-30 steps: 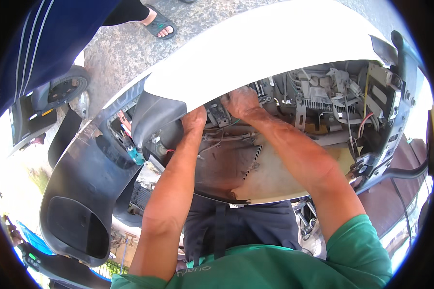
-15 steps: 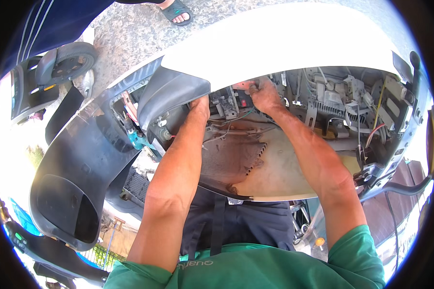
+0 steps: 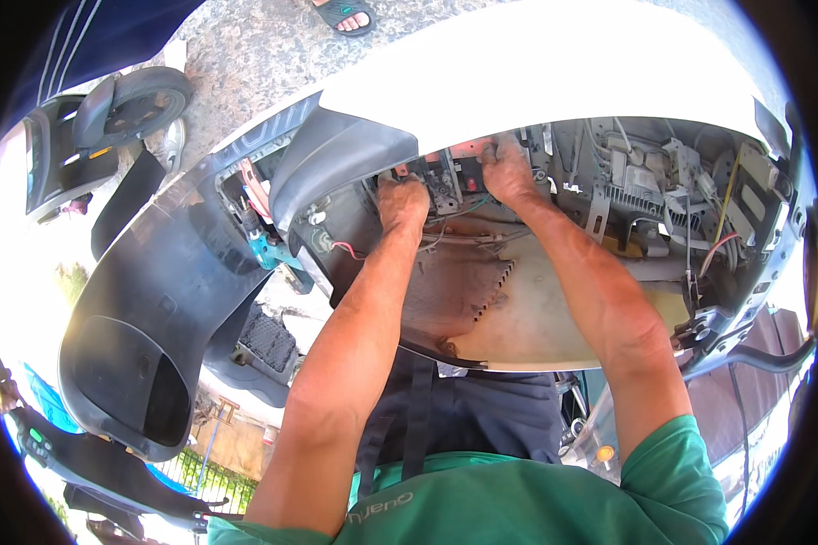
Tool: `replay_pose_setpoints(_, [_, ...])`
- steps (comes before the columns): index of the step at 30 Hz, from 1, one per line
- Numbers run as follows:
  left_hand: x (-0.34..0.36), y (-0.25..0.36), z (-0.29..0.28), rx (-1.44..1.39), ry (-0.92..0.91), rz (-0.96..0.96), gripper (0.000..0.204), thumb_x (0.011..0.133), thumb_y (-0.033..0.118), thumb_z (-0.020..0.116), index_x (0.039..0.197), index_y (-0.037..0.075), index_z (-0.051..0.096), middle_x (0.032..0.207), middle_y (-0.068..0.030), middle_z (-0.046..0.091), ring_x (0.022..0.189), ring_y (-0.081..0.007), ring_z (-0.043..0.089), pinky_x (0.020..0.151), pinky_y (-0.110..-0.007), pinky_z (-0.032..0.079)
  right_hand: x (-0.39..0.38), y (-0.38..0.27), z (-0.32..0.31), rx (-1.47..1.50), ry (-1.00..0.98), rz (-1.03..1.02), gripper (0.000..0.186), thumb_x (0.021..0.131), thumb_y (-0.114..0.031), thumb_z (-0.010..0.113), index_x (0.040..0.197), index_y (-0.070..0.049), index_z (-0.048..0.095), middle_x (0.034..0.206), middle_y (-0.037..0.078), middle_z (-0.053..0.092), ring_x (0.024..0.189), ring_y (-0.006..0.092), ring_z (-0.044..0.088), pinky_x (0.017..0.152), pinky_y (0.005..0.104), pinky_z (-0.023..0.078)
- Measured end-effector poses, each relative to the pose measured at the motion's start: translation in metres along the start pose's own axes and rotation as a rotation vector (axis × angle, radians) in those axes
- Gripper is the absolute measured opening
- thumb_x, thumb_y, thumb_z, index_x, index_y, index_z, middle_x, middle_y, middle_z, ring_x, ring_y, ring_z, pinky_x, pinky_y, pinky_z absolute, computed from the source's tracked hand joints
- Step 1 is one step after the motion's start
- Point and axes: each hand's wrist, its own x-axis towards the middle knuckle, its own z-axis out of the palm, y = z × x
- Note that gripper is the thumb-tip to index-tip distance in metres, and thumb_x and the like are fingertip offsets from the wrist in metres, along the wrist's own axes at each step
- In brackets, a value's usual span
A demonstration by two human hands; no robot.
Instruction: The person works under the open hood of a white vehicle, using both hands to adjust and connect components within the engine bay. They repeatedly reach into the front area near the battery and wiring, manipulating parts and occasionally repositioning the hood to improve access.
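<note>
Both my hands reach deep into an opened scooter body under its white panel (image 3: pixel 554 73). My left hand (image 3: pixel 402 202) is closed around a small part beside a dark bracket (image 3: pixel 445 186) with a red piece. My right hand (image 3: pixel 509 168) grips a part just right of that bracket, fingers curled up under the white panel's edge. What exactly each hand holds is hidden by the fingers. Below them lies a dusty beige tray (image 3: pixel 536 318) with a row of slots and thin wires.
A grey plastic cowl (image 3: pixel 154 309) hangs off at the left. Electrical units and wiring (image 3: pixel 663 182) fill the right of the bay. A loose black scooter part (image 3: pixel 109 127) lies on the gravel ground at top left; another person's sandalled foot (image 3: pixel 341 14) shows at the top.
Both hands have moved further up and in under the white panel, from the bay's middle to the bracket. The view has shifted, with the foot now at the top edge.
</note>
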Motion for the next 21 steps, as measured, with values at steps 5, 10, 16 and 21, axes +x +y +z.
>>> replay_pose_setpoints(5, [-0.001, 0.024, -0.011, 0.278, -0.121, 0.120, 0.047, 0.095, 0.022, 0.052, 0.137, 0.001, 0.055, 0.136, -0.0258, 0.059, 0.128, -0.0372, 0.056, 0.107, -0.044, 0.046, 0.004, 0.002, 0.003, -0.040, 0.036, -0.015, 0.021, 0.098, -0.015, 0.052, 0.117, -0.005, 0.053, 0.106, 0.024, 0.066, 0.103, 0.0461, 0.062, 0.089, 0.0522, 0.050])
replay_pose_setpoints(10, [0.029, 0.015, -0.006, 0.165, -0.143, 0.194, 0.038, 0.103, 0.020, 0.047, 0.139, 0.006, 0.046, 0.126, -0.0207, 0.061, 0.117, -0.0356, 0.060, 0.100, -0.041, 0.046, -0.001, -0.005, 0.010, -0.037, 0.102, -0.002, 0.021, 0.099, -0.015, 0.050, 0.117, -0.005, 0.053, 0.107, 0.025, 0.065, 0.104, 0.0461, 0.062, 0.091, 0.0520, 0.049])
replay_pose_setpoints(16, [0.038, 0.006, 0.001, 0.170, -0.086, 0.256, 0.036, 0.107, 0.025, 0.042, 0.135, 0.003, 0.048, 0.127, -0.0212, 0.061, 0.117, -0.0370, 0.060, 0.099, -0.042, 0.046, 0.001, -0.012, 0.012, -0.056, 0.121, 0.017, 0.022, 0.098, -0.012, 0.050, 0.119, -0.004, 0.054, 0.112, 0.025, 0.065, 0.108, 0.0458, 0.061, 0.093, 0.0513, 0.049])
replay_pose_setpoints(21, [0.023, 0.016, 0.002, 0.324, -0.133, 0.143, 0.035, 0.106, 0.026, 0.044, 0.131, 0.002, 0.050, 0.129, -0.0231, 0.060, 0.120, -0.0380, 0.060, 0.100, -0.043, 0.046, 0.000, -0.007, 0.013, -0.068, 0.086, -0.049, 0.022, 0.097, -0.009, 0.050, 0.118, -0.003, 0.054, 0.108, 0.024, 0.067, 0.104, 0.0460, 0.063, 0.092, 0.0518, 0.049])
